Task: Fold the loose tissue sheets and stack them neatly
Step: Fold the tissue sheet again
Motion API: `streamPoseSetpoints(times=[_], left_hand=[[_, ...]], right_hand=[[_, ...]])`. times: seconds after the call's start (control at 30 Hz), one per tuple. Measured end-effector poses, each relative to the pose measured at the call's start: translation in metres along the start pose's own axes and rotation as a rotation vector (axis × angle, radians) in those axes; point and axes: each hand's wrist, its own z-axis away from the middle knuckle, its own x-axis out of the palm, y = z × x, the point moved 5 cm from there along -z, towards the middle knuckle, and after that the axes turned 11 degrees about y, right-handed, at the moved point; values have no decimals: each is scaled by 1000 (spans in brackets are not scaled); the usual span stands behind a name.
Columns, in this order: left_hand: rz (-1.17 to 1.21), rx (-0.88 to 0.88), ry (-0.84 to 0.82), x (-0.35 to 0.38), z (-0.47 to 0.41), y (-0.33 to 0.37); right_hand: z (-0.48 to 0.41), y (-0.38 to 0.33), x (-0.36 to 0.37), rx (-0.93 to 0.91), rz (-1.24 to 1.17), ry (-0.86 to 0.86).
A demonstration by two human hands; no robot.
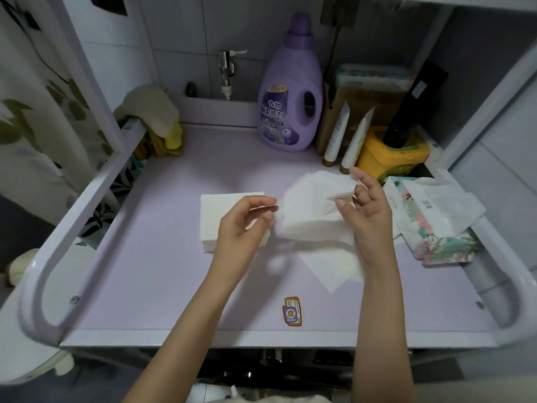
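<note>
Left hand (247, 221) and right hand (369, 213) pinched the tissue sheet (313, 205) at opposite edges, held above the table (162, 257) for folding. Folded stack (223, 207) sat just left, presumably for easy stacking; loose sheets (328, 266) lay beneath.

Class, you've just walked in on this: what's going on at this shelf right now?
A person is folding tissues on a lilac shelf. Both hands hold one loose tissue sheet in the air: the right hand pinches its far corner and the left hand seems to pinch its left edge. A neat stack of folded tissues sits on the left. More loose sheets lie beneath the held one, and a floral tissue pack rests at the right.
</note>
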Motion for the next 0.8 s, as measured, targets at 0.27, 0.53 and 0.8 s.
streamPoseSetpoints(times=[0.27, 0.53, 0.8], left_hand=[[-25, -159, -93, 14, 9, -2], [-16, -69, -77, -4, 0, 6], [-78, 75, -126, -27, -8, 21]], right_hand=[[14, -17, 30, 148, -204, -208], [19, -11, 31, 172, 1, -288], [21, 0, 42, 302, 147, -279]])
